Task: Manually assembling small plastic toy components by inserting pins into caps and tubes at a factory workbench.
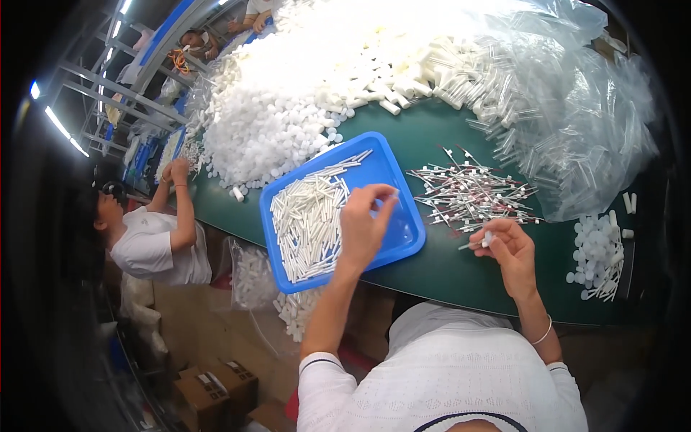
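Observation:
My left hand (pixel 362 229) hangs over the blue tray (pixel 407 243), its thumb and index finger pinched around something small and pale that I cannot make out. Loose thin white sticks (pixel 306 230) fill the tray's left and middle parts. To the right of the tray, my right hand (pixel 512 255) is closed on a small white piece (pixel 488 237) with a thin stem pointing left. Just beyond that hand lies a heap of thin stems with white pieces and dark red parts (pixel 479 191) on the green table.
Large piles of white discs (pixel 259 137), white cylinders (pixel 389 106) and clear tubes (pixel 497 101) cover the far side. A clear plastic bag (pixel 597 144) lies at the right, near a small heap of discs (pixel 592 241). Another person (pixel 155 234) works at the left. Cardboard boxes (pixel 216 392) stand below.

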`<state>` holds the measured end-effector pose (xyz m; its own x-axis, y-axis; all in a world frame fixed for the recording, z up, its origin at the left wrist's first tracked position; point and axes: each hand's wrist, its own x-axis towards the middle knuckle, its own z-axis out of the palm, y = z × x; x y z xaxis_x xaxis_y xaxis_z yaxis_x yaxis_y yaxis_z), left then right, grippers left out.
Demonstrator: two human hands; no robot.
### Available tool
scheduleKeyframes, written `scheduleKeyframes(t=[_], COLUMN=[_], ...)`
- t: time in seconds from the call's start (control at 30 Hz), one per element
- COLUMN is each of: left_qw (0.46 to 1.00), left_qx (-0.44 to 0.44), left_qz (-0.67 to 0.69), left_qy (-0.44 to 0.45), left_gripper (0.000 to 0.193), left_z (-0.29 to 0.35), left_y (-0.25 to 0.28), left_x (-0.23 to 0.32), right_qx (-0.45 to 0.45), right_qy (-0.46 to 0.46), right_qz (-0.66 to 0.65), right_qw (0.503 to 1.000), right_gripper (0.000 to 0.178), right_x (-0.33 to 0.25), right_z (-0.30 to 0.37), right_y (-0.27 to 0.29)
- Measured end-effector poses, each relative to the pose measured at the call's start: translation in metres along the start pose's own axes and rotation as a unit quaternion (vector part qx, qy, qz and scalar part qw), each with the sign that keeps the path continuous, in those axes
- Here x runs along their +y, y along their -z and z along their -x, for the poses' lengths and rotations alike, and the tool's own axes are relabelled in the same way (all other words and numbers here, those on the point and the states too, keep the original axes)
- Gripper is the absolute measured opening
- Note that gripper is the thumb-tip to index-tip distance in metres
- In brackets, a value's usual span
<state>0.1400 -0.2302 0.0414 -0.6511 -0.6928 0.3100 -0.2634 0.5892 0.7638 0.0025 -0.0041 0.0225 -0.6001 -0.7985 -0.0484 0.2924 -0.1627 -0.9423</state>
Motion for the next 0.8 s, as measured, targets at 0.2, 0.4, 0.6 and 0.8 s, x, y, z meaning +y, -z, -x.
scheduleKeyframes(t=[0.2,0.4,0.6,0.8], left_qw=[0.94,0.927,0.941,0.98], left_qx=[-0.102,-0.101,-0.093,-0.08], left_qz=[0.32,0.356,0.322,0.149], left_qy=[0.054,0.065,0.049,-0.106], left_gripper=[0.017,0.014,0.012,0.01], left_z=[0.059,0.068,0.067,0.062], left_y=[-0.051,-0.058,-0.06,-0.052], left_x=[0.032,0.031,0.034,0.042], right_qx=[0.019,0.007,-0.009,0.008], right_qy=[0.111,0.099,0.109,0.061], right_qz=[-0.02,-0.042,-0.018,0.076], right_qw=[0.993,0.994,0.994,0.995], right_gripper=[0.027,0.026,0.022,0.014], right_x=[0.002,0.001,0.007,-0.001], right_z=[-0.007,-0.001,0.006,0.009], right_y=[-0.015,-0.011,-0.012,-0.007])
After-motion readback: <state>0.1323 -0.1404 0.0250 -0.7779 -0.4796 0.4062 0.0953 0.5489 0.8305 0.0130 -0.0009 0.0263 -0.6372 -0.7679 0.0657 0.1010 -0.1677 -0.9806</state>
